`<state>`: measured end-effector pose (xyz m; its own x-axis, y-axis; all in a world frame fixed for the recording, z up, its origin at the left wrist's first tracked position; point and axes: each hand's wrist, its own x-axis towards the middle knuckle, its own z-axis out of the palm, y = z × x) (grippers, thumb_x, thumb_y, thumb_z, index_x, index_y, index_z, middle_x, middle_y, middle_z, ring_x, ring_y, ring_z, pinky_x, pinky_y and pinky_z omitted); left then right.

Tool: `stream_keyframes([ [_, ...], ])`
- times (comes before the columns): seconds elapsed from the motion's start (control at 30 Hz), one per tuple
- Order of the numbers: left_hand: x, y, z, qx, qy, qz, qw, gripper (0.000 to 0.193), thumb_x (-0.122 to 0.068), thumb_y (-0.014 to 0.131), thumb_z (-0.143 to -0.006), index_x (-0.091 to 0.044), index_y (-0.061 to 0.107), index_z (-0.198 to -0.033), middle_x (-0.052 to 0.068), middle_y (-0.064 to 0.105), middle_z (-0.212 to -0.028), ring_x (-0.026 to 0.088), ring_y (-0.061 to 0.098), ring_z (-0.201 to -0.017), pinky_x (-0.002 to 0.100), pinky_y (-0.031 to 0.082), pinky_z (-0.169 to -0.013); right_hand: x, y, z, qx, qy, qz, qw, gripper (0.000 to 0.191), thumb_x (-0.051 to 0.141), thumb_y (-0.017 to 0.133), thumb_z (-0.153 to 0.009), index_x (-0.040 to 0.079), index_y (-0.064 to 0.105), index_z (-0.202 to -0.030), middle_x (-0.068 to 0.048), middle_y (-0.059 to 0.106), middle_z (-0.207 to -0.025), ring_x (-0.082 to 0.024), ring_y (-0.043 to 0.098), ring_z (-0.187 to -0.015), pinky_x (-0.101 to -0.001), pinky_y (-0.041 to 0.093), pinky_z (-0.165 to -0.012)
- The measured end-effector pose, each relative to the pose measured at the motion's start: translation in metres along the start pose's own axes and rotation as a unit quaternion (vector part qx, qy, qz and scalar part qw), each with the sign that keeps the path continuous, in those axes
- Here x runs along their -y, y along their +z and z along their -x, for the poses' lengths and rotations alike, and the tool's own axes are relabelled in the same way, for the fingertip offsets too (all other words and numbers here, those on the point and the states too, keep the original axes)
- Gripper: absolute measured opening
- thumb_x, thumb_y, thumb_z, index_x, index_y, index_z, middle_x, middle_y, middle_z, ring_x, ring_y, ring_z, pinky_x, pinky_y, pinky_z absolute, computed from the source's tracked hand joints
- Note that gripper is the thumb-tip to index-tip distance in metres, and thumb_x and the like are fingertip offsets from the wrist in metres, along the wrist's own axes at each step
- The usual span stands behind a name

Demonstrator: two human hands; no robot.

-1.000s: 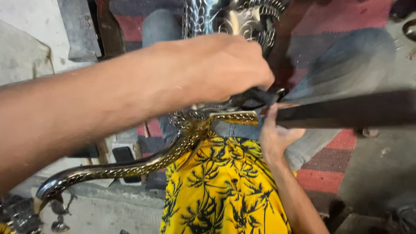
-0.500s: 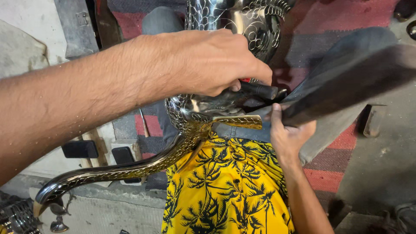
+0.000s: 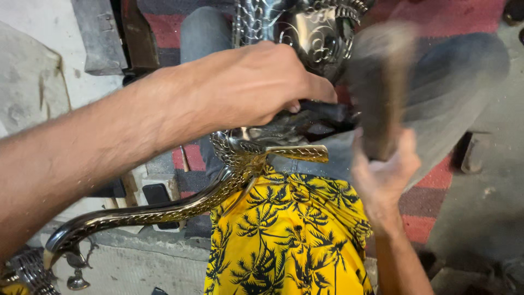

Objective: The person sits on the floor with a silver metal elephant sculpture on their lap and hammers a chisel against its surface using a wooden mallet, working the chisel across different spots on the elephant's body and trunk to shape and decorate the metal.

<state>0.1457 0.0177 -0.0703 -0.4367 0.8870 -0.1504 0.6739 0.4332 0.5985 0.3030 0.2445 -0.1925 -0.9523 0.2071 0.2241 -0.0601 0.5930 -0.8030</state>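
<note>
Gripping the ornate metal piece [image 3: 240,158] — spout low-left — left hand [image 3: 256,87]; right hand [image 3: 385,175] clasps blurred upright tool [image 3: 376,93].

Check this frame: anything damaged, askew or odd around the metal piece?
No damage visible. The only oddity is blur: the dark tool in the right hand is smeared by motion, so its shape is unclear. The left hand grips a dark part against the ornate metal piece, whose curved arm looks intact.
</note>
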Motion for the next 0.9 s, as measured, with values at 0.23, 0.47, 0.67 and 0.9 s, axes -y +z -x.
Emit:
stream_keyframes([
  [0.23, -0.01, 0.005, 0.009, -0.025, -0.101, 0.068, 0.992, 0.048, 0.0, 0.066, -0.086, -0.013, 0.067, -0.132, 0.022, 0.066, -0.073, 0.035, 0.074, -0.076, 0.047, 0.056, -0.071, 0.006, -0.019, -0.026, 0.04, 0.068, -0.019, 0.997, 0.022, 0.005, 0.08, -0.094, -0.002, 0.06, -0.101, -0.011, 0.065, -0.082, -0.019, 0.066, -0.074, -0.0329, 0.052, -0.069],
  [0.47, -0.012, 0.022, 0.024, -0.172, -0.071, 0.056, 0.981, 0.042, 0.001, 0.072, -0.089, -0.002, 0.066, -0.131, 0.022, 0.073, -0.108, 0.041, 0.072, -0.095, 0.048, 0.056, -0.08, -0.001, -0.044, -0.065, 0.119, -0.016, 0.055, 0.991, 0.036, 0.005, 0.089, -0.093, -0.004, 0.055, -0.1, -0.016, 0.06, -0.082, -0.025, 0.057, -0.071, -0.0334, 0.048, -0.068],
  [0.67, -0.018, 0.037, 0.037, -0.261, -0.124, 0.054, 0.956, 0.03, -0.006, 0.074, -0.099, -0.001, 0.065, -0.126, 0.02, 0.073, -0.118, 0.039, 0.072, -0.105, 0.042, 0.06, -0.089, 0.012, -0.054, -0.111, 0.173, -0.139, 0.143, 0.965, 0.03, 0.004, 0.087, -0.089, -0.003, 0.059, -0.098, -0.018, 0.066, -0.087, -0.031, 0.066, -0.077, -0.0388, 0.052, -0.07],
  [0.9, -0.026, 0.053, 0.041, -0.341, -0.2, 0.061, 0.917, 0.029, -0.003, 0.079, -0.098, -0.002, 0.067, -0.124, 0.016, 0.074, -0.115, 0.032, 0.076, -0.103, 0.036, 0.06, -0.087, 0.067, -0.061, -0.155, 0.257, -0.196, 0.187, 0.928, 0.026, 0.009, 0.082, -0.085, 0.001, 0.064, -0.103, -0.016, 0.069, -0.086, -0.033, 0.071, -0.077, -0.0417, 0.054, -0.069],
])
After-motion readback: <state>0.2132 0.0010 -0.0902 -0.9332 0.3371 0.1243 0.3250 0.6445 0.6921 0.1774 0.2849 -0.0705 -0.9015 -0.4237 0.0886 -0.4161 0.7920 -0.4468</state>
